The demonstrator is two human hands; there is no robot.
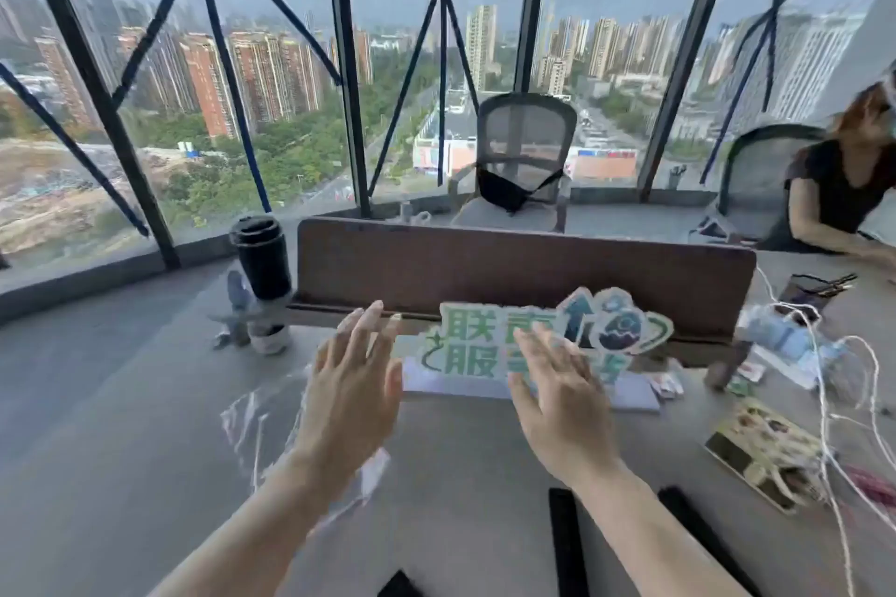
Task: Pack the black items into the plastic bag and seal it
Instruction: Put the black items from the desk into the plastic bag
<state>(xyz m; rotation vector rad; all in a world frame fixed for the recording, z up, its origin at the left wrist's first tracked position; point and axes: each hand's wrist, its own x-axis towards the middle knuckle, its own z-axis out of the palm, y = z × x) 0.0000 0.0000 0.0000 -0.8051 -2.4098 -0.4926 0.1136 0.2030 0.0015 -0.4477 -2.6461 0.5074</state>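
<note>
Head view, left to right. A black lidded travel tumbler (262, 257) stands at the far left of the grey desk (460, 451), beside a brown divider panel (523, 276), well clear of the working area. A crumpled clear plastic bag (252, 422) lies flat on the desk, partly under the left hand (349, 398); it appears empty and unsealed, so packing is judged not yet begun. Both hands hover palm-down with fingers spread wide, holding nothing; the right hand (562, 407) is raised in front of a green-and-white die-cut sign (543, 344). The sign leans against the divider, apparently for display; its large characters include 联 and 服, the rest being covered or blurred. Two long black strips (565, 543) lie near the desk's near edge beneath the right forearm, with a third black item (400, 586) cut off by the lower frame edge: all within easy reach. White cables (824, 402) and a printed card (766, 451) occupy the right side.
</note>
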